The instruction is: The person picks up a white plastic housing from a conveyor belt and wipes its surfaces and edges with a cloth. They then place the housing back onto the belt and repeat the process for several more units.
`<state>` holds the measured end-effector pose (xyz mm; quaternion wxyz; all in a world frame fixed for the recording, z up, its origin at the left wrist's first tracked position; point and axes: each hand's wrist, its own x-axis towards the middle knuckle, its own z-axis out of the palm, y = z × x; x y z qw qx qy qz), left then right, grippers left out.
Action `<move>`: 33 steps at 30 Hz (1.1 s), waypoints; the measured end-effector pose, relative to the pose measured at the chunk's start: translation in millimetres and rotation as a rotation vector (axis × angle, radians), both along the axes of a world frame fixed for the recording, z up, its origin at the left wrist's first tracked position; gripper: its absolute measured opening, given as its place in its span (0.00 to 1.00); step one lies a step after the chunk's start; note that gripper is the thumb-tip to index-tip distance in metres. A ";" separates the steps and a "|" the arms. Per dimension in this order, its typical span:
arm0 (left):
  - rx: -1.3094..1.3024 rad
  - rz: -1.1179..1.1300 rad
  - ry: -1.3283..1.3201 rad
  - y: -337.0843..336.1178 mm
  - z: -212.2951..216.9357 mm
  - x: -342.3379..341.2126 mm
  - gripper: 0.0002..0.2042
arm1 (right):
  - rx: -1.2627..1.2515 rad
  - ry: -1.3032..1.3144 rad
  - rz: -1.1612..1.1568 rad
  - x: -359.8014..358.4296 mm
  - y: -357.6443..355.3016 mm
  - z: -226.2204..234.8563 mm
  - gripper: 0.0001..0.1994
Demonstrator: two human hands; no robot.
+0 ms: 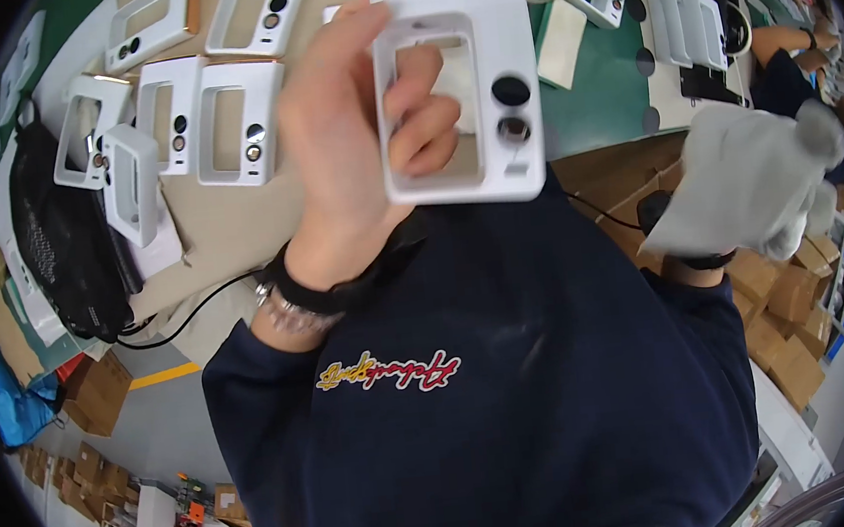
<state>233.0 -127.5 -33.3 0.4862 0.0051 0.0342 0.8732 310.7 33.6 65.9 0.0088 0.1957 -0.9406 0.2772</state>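
My left hand (353, 159) holds up a white plastic housing frame (488, 42) close to the camera. The frame has a rectangular window and two round holes on its right side, and my fingers show through the window while the thumb lies along its left edge. A dark band and a bracelet sit on that wrist. My right hand (692, 275) is out to the right, gripping a crumpled white cloth (746, 180) that covers nearly all of it. The cloth and the frame are apart.
Several more white frames (229, 120) lie on the tan table (238, 229) at upper left, beside a black mesh bag (63, 235) and a black cable (195, 308). A green mat (593, 98) lies behind. Cardboard boxes (782, 302) stand at right. Another person's arm (784, 41) is at upper right.
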 end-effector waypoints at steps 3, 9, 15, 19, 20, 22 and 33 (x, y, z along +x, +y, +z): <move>-0.095 0.086 -0.005 6.7 14.5 -12.8 0.12 | 0.045 -0.109 -0.153 -3.3 5.1 9.2 0.16; -0.825 0.387 -0.385 40.6 72.5 1.7 0.10 | 0.113 0.393 0.257 -19.8 0.7 -35.7 0.15; -0.356 0.539 -0.078 13.2 36.2 9.0 0.11 | -0.141 0.161 0.037 6.5 48.1 -47.2 0.13; -0.343 0.815 0.221 24.1 33.7 15.2 0.12 | 0.072 -0.370 -0.604 -5.2 -19.4 -29.8 0.14; -0.350 0.883 0.292 28.8 32.3 17.8 0.12 | -0.330 -0.095 -0.607 -8.1 -31.9 -45.7 0.15; -0.316 0.923 0.379 52.1 31.5 19.6 0.13 | -0.707 0.231 -0.609 -14.3 -35.4 -69.1 0.16; -0.798 0.646 0.793 48.8 45.4 11.2 0.20 | -0.522 0.510 0.313 -32.9 13.0 -47.9 0.20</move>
